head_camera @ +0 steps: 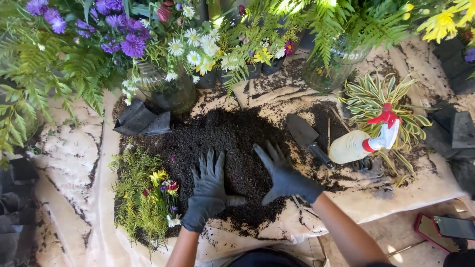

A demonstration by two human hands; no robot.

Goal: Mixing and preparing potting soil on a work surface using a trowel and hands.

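Both my hands wear dark gloves and lie flat, fingers spread, on a heap of dark soil (232,136) in the middle of a pale sheet (74,163). My left hand (210,190) rests on the soil's near-left part, beside a small green plant with yellow and red flowers (148,195). My right hand (282,175) presses the soil's near-right part, just left of a hand trowel (309,138) lying on the soil. Neither hand holds anything.
A white spray bottle with a red trigger (363,141) lies right of the trowel against a striped-leaf plant (376,101). Glass vases of ferns and purple, white and yellow flowers (163,91) line the back. Black plastic pots (141,121) lie left. A phone (452,227) lies at the lower right.
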